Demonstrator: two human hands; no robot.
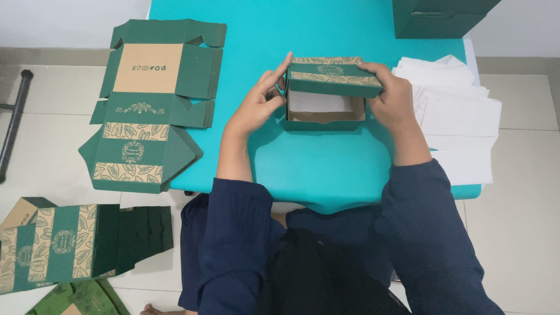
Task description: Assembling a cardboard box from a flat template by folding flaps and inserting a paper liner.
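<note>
A small green cardboard box [326,119] with a tan leaf pattern stands on the turquoise table [315,169], its lid [332,76] half raised. White paper lines its inside. My left hand [259,105] touches the lid's left end with fingers spread and the index finger pointing up along the edge. My right hand [394,96] grips the lid's right end and the box's right side.
A flat unfolded green box blank [149,105] lies over the table's left edge. A stack of white paper sheets [461,116] sits at the right. A dark green box [437,17] stands at the back right. More folded blanks [64,245] lie on the floor at lower left.
</note>
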